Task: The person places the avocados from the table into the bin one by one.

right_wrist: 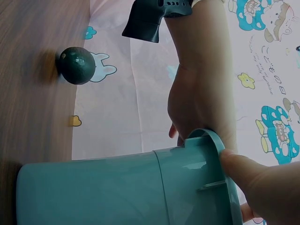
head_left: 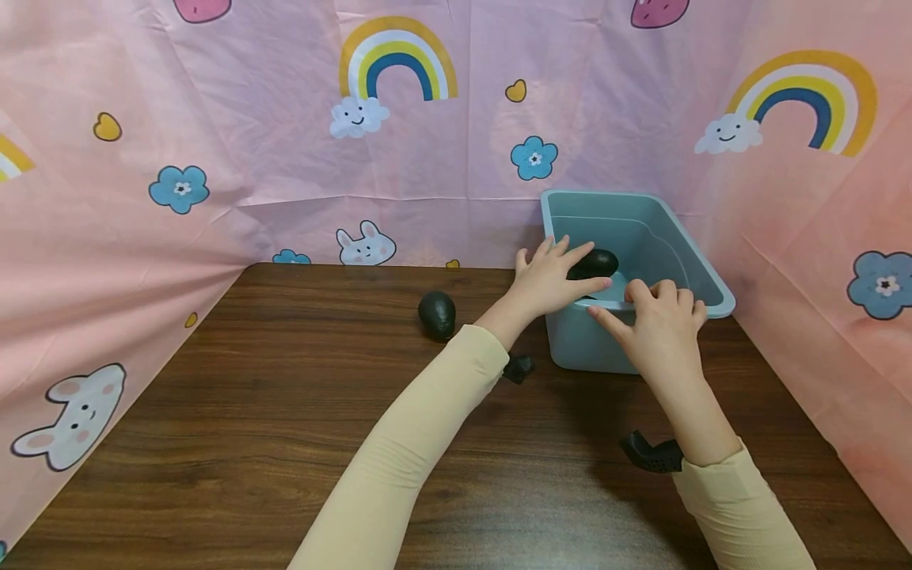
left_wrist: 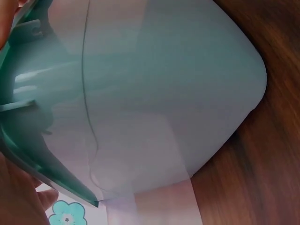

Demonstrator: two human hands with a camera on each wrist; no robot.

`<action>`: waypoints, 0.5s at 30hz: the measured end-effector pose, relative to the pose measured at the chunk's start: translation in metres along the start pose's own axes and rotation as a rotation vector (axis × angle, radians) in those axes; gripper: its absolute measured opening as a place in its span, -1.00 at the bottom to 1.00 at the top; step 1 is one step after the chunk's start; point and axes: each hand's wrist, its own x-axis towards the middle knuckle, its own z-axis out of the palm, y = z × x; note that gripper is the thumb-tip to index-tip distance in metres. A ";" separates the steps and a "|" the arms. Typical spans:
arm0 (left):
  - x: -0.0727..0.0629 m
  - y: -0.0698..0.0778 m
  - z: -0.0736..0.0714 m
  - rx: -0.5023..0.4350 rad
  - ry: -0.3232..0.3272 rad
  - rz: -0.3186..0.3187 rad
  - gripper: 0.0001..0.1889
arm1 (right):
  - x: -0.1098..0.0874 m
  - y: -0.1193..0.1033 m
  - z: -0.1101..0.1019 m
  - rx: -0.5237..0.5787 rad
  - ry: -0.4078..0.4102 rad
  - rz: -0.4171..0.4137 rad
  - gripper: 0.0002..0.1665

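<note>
A blue-green plastic bin (head_left: 606, 340) stands at the right back of the table. My right hand (head_left: 663, 328) grips its front rim, the thumb outside and fingers bent over the edge. My left hand (head_left: 545, 283) lies over the front left corner, fingers spread and thumb stretched along the front rim. An avocado (head_left: 601, 261) lies inside the bin, partly hidden behind the left hand. On the wood left of the bin rests another dark avocado (head_left: 437, 314), also visible in the right wrist view (right_wrist: 78, 65). The bin's wall (left_wrist: 164, 93) fills most of the left wrist view.
The brown wooden table (head_left: 285, 412) runs toward me on the left and front. A pink patterned cloth (head_left: 285, 158) hangs behind and along both sides, close to the bin. A black mount (head_left: 651, 455) is strapped to the right wrist.
</note>
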 end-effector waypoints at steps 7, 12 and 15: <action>-0.003 -0.001 -0.005 0.015 -0.026 0.001 -0.17 | 0.000 0.000 0.000 0.009 0.005 0.001 -0.36; -0.006 -0.002 -0.007 0.021 -0.027 0.003 -0.15 | 0.000 0.001 0.001 0.002 0.003 0.000 -0.36; -0.008 -0.005 -0.008 0.019 -0.031 0.013 -0.15 | 0.000 0.001 0.002 -0.005 0.004 -0.004 -0.35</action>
